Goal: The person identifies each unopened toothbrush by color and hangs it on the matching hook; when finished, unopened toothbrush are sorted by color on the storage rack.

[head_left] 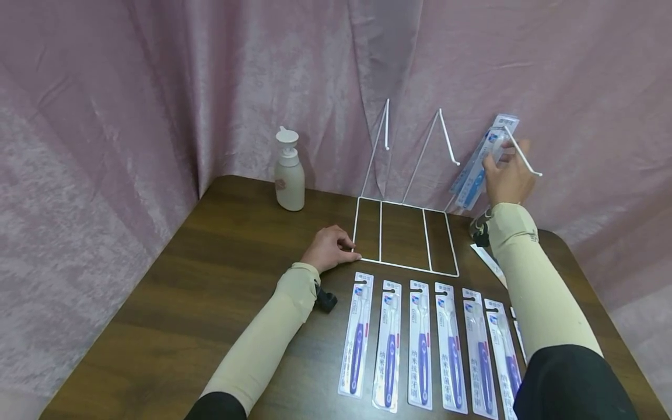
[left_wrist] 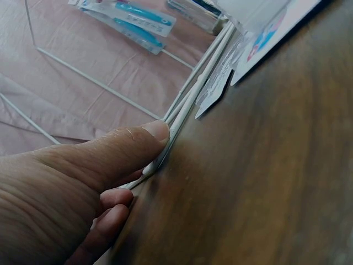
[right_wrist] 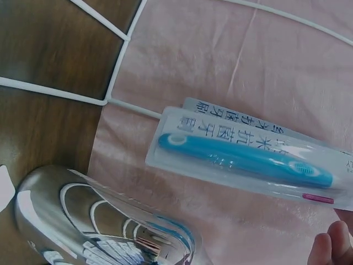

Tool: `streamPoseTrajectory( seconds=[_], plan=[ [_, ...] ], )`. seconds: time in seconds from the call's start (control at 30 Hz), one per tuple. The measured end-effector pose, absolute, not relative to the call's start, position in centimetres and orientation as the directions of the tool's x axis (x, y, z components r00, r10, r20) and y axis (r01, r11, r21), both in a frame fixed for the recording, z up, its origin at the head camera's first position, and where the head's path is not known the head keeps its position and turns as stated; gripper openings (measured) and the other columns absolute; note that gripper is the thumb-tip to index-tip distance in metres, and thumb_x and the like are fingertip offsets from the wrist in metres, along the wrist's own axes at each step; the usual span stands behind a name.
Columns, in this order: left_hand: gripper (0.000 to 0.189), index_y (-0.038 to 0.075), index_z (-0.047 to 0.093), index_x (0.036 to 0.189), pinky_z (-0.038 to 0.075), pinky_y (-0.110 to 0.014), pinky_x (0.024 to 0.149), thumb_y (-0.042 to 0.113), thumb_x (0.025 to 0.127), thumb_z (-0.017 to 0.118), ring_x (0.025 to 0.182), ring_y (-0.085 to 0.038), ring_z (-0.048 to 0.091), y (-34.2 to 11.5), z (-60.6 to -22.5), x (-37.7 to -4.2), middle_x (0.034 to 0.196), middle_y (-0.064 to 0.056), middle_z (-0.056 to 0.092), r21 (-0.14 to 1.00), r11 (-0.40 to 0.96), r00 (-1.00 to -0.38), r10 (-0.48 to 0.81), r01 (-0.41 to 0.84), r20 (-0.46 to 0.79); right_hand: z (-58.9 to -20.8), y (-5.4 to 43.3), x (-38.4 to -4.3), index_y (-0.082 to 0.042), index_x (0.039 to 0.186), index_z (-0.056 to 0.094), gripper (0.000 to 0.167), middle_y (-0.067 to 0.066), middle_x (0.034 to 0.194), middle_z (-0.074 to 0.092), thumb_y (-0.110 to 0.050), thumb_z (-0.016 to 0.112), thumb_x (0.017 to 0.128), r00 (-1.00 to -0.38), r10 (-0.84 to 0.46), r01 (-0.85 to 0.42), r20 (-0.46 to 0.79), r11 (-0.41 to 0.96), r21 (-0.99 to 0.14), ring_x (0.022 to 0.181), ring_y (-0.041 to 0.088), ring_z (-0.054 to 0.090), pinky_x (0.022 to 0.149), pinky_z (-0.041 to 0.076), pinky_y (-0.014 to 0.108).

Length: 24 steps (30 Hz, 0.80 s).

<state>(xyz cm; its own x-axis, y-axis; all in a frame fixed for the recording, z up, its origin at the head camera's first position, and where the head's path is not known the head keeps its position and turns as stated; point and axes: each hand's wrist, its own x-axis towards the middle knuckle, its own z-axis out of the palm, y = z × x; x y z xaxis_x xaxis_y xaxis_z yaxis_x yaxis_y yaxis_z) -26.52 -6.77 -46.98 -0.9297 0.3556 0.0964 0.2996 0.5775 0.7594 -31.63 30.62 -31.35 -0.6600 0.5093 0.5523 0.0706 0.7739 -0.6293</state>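
My left hand [head_left: 329, 249] pinches the front left corner of a white wire display rack [head_left: 396, 264], its thumb laid on the wire in the left wrist view. The rack's base lies on the table, and hooked arms rise at its back. Two overlapping blue toothbrush packs [right_wrist: 242, 157] hang tilted at the rightmost hook [head_left: 522, 153]. My right hand [head_left: 510, 178] is up beside that hook, thumb and fingers gripping the front pack at its edge; the fingertips partly show in the right wrist view. Purple toothbrush packs [head_left: 389, 350], several in a row, lie in front of the rack.
A pale pump bottle [head_left: 290, 175] stands at the table's back left. Behind my right wrist is a shiny rounded object [right_wrist: 60, 215]. A white strip [head_left: 488, 265] lies right of the rack. Pink curtain [head_left: 315, 70] hangs close behind the wooden table [head_left: 210, 262].
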Motion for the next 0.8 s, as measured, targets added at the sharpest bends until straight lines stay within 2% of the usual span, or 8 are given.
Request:
streamPoseTrajectory(
  seconds=[0.27, 0.4, 0.5, 0.63, 0.67, 0.73, 0.8],
  plan=[
    [0.021, 0.019, 0.079, 0.086, 0.053, -0.034, 0.082, 0.031, 0.080, 0.096, 0.090, -0.017, 0.059, -7.1, -47.7, -26.8, 0.095, 0.004, 0.064, 0.763, 0.562, -0.924, 0.362, 0.321, 0.122, -31.7, 31.2, -29.7, -0.012, 0.130, 0.060, 0.041, 0.005, 0.115, 0.078, -0.033, 0.071, 0.096, -0.650, 0.498, 0.028, 0.574, 0.770, -0.637, 0.106, 0.038, 0.073, 0.071, 0.036, 0.030],
    [0.022, 0.017, 0.080, 0.088, 0.053, -0.035, 0.083, 0.031, 0.080, 0.095, 0.091, -0.018, 0.060, -7.9, -47.6, -27.1, 0.096, 0.003, 0.065, 0.760, 0.554, -0.919, 0.368, 0.340, 0.142, -31.7, 31.3, -26.9, -0.008, 0.127, 0.063, 0.040, 0.010, 0.115, 0.078, -0.032, 0.071, 0.097, -0.675, 0.481, 0.003, 0.560, 0.760, -0.650, 0.106, 0.034, 0.072, 0.072, 0.035, 0.024],
    [0.022, 0.017, 0.080, 0.090, 0.053, -0.035, 0.083, 0.032, 0.081, 0.094, 0.092, -0.019, 0.059, -8.6, -47.3, -27.4, 0.097, 0.002, 0.065, 0.755, 0.563, -0.920, 0.368, 0.337, 0.136, -31.8, 31.6, -23.8, -0.007, 0.122, 0.065, 0.036, 0.013, 0.116, 0.078, -0.035, 0.068, 0.099, -0.736, 0.441, 0.023, 0.514, 0.775, -0.632, 0.093, 0.019, 0.072, 0.071, 0.038, 0.019],
    [0.024, 0.016, 0.081, 0.091, 0.052, -0.035, 0.083, 0.032, 0.081, 0.094, 0.092, -0.020, 0.059, -9.7, -46.9, -27.5, 0.099, 0.001, 0.066, 0.750, 0.571, -0.922, 0.364, 0.335, 0.134, -32.4, 33.0, -19.3, -0.007, 0.116, 0.068, 0.031, 0.020, 0.115, 0.076, -0.035, 0.066, 0.101, -0.852, 0.316, 0.038, 0.418, 0.833, -0.552, 0.091, 0.023, 0.071, 0.081, 0.047, 0.033],
    [0.024, 0.016, 0.081, 0.091, 0.052, -0.035, 0.083, 0.033, 0.081, 0.094, 0.092, -0.020, 0.059, -10.0, -46.8, -27.6, 0.100, 0.001, 0.066, 0.746, 0.573, -0.921, 0.364, 0.339, 0.138, -32.7, 33.6, -18.2, -0.007, 0.115, 0.069, 0.031, 0.022, 0.114, 0.075, -0.034, 0.065, 0.102, -0.879, 0.277, 0.035, 0.389, 0.850, -0.526, 0.095, 0.031, 0.071, 0.083, 0.047, 0.041],
    [0.025, 0.016, 0.081, 0.092, 0.053, -0.035, 0.083, 0.034, 0.081, 0.094, 0.093, -0.020, 0.060, -10.3, -46.8, -27.7, 0.101, 0.000, 0.066, 0.739, 0.578, -0.919, 0.368, 0.347, 0.144, -33.6, 34.9, -16.1, -0.007, 0.117, 0.069, 0.029, 0.026, 0.113, 0.074, -0.032, 0.065, 0.103, -0.922, 0.211, 0.030, 0.324, 0.874, -0.486, 0.102, 0.041, 0.068, 0.084, 0.045, 0.052],
    [0.025, 0.016, 0.081, 0.092, 0.053, -0.035, 0.083, 0.034, 0.082, 0.094, 0.093, -0.020, 0.060, -10.3, -46.8, -27.7, 0.101, 0.000, 0.066, 0.734, 0.582, -0.919, 0.368, 0.349, 0.145, -34.8, 36.6, -14.3, -0.007, 0.120, 0.069, 0.031, 0.026, 0.105, 0.072, -0.032, 0.066, 0.103, -0.959, 0.158, 0.038, 0.234, 0.895, -0.445, 0.094, 0.043, 0.066, 0.077, 0.046, 0.054]
  ],
)
